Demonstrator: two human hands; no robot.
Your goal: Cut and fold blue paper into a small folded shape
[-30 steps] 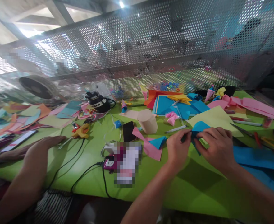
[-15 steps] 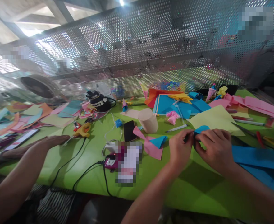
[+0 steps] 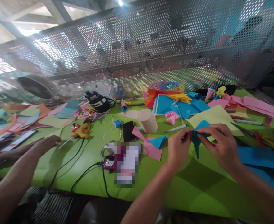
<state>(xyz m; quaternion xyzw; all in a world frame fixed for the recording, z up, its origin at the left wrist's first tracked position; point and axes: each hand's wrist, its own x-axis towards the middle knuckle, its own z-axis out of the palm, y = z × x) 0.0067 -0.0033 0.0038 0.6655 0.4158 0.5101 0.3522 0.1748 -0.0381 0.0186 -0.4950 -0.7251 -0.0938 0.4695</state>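
A folded blue paper piece [image 3: 197,137] is held just above the green table [image 3: 90,161], right of centre. My left hand [image 3: 179,148] pinches its left edge. My right hand [image 3: 217,144] grips its right side, fingers curled over it. One point of the paper hangs down between the two hands. A pale yellow sheet [image 3: 215,119] lies just behind them. A pink paper strip with a small blue triangle [image 3: 153,145] rests to the left of my left hand.
Another person's arm and hand [image 3: 38,146] rest on the table at left, near a yellow glue gun [image 3: 81,130] and black cables. A phone [image 3: 128,131], a cardboard roll [image 3: 147,120], a pen [image 3: 176,128] and stacks of coloured paper [image 3: 174,104] lie behind. Perforated metal mesh closes the back.
The blue paper has been turned and opened between my hands, so more of it shows and a point hangs down. The other person's hand slid slightly back to the left.
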